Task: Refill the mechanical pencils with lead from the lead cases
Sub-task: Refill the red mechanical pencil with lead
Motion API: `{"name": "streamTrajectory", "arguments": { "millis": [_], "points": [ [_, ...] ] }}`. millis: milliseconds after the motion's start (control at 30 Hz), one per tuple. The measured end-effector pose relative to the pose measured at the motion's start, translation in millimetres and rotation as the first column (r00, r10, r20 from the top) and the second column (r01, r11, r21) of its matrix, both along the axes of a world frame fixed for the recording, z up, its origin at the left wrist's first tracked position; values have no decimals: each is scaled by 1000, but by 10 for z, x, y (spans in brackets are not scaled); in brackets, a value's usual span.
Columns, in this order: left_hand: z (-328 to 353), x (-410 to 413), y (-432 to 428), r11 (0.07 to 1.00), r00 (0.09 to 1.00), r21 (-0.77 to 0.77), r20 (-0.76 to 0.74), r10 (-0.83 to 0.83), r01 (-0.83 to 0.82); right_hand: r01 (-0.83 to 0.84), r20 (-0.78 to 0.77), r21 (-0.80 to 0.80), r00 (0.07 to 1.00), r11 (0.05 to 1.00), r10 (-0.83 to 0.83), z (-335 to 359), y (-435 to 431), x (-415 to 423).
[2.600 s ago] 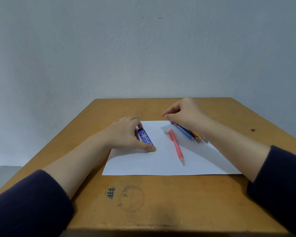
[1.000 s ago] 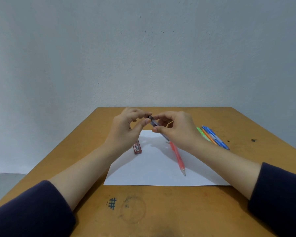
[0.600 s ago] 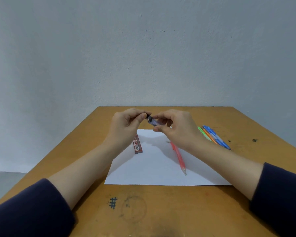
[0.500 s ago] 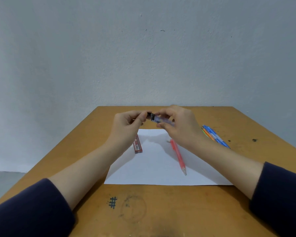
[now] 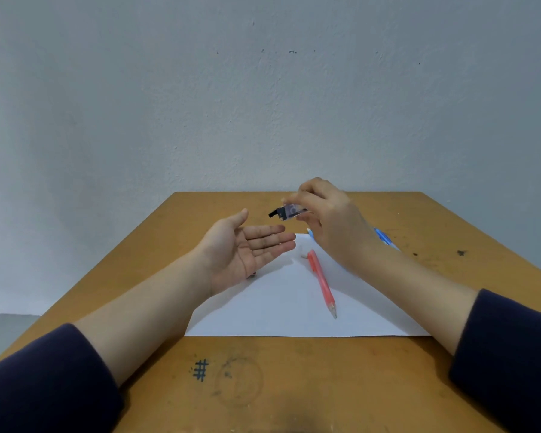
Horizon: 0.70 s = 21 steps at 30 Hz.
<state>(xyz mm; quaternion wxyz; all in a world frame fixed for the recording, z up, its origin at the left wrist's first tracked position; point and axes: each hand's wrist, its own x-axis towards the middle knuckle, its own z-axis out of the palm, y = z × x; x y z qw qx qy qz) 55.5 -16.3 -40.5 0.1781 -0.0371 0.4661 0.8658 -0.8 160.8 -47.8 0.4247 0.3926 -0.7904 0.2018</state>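
Observation:
My right hand [image 5: 331, 226] pinches a small blue lead case [image 5: 289, 211], held level above the table with its black cap end flipped open and pointing left. My left hand [image 5: 247, 251] lies palm-up with fingers straight, just below and left of the case's open end, holding nothing. A red mechanical pencil [image 5: 321, 281] lies on the white sheet of paper [image 5: 288, 307], tip toward me. Blue pencils [image 5: 384, 239] peek out behind my right wrist. Only a sliver of the red lead case [image 5: 252, 275] shows under my left hand.
The wooden desk [image 5: 325, 385] carries a drawn hash mark and a faint circle near its front edge. Its far edge meets a plain grey wall. Dark sleeves cover both forearms near the lower corners.
Both hands held the blue case together half a second ago. Now my left hand has let go and turned palm-up beneath it, and the case's cap stands open.

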Motion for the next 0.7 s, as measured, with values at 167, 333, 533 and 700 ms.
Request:
{"name": "streamTrajectory", "arguments": {
  "millis": [167, 333, 533, 700],
  "points": [
    [12, 6, 5, 998, 1000, 56, 21, -2, 1, 25, -74, 32, 997, 999, -23, 7, 2, -3],
    [14, 6, 9, 998, 1000, 68, 29, 0, -2, 16, -147, 48, 989, 999, -8, -29, 16, -69],
    [21, 11, 13, 999, 1000, 50, 31, 0, -2, 51, -194, 57, 980, 997, -39, -46, 27, -108],
    [25, 28, 20, 999, 999, 44, 43, -5, 3, 93, -206, 75, 976, 993, -76, -19, 24, -47]
  ]
}}
